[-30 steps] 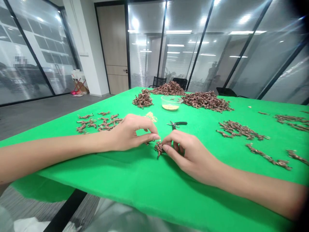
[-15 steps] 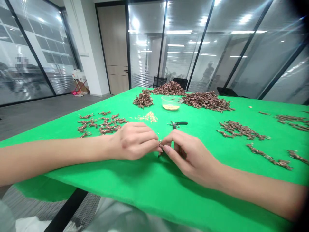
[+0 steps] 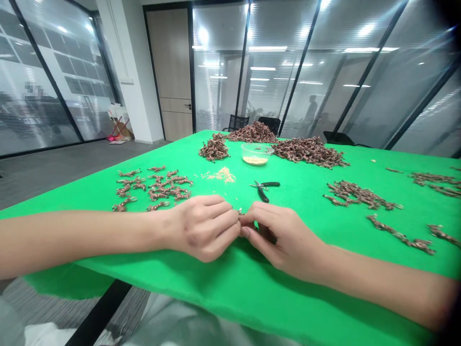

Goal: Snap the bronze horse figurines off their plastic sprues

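Left hand (image 3: 210, 228), now lower, mostly hides brown figurine (image 3: 241, 216).

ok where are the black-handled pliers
Right of centre in the head view, the black-handled metal pliers lie on green cloth, between the right hand and the clear plastic bowl.

Pale door (image 3: 170, 72) beside glass partitions (image 3: 219, 91)

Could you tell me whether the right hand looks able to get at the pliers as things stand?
Probably yes: the pliers lie just beyond the right hand, nothing between, though it seems occupied with a small brown piece.
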`<state>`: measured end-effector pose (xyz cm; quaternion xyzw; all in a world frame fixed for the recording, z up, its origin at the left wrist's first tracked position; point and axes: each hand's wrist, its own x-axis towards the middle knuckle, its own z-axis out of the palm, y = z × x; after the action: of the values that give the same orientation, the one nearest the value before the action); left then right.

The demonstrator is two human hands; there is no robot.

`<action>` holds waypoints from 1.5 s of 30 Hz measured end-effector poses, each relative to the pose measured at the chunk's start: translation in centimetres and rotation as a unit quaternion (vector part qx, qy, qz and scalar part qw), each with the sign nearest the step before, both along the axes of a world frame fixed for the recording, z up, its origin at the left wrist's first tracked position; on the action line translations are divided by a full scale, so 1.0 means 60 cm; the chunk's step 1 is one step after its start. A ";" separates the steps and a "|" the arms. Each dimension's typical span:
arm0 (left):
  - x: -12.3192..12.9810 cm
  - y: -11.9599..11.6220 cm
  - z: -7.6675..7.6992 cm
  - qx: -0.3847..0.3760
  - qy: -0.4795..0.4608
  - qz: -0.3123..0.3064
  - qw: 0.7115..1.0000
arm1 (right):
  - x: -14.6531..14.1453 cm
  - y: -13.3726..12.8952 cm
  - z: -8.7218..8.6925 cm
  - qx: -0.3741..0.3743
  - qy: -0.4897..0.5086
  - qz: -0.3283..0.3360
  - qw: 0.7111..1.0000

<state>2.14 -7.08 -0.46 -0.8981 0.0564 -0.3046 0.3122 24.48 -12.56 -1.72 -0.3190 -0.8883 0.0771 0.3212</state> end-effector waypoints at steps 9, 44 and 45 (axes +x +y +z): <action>0.000 -0.001 -0.001 -0.009 0.035 0.041 0.998 | 0.002 0.005 -0.003 0.002 -0.001 0.020 1.000; -0.002 0.015 -0.001 -0.335 0.098 0.135 0.927 | 0.013 0.031 0.010 -0.274 0.204 -0.220 0.914; -0.003 0.016 0.000 -0.349 0.102 0.136 0.921 | 0.014 0.034 0.009 -0.280 0.212 -0.221 0.910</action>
<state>1.95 -6.13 -0.48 -0.9754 -0.1446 -0.1659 0.0094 25.34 -10.52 -1.17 -0.5598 -0.6480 0.3159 0.4085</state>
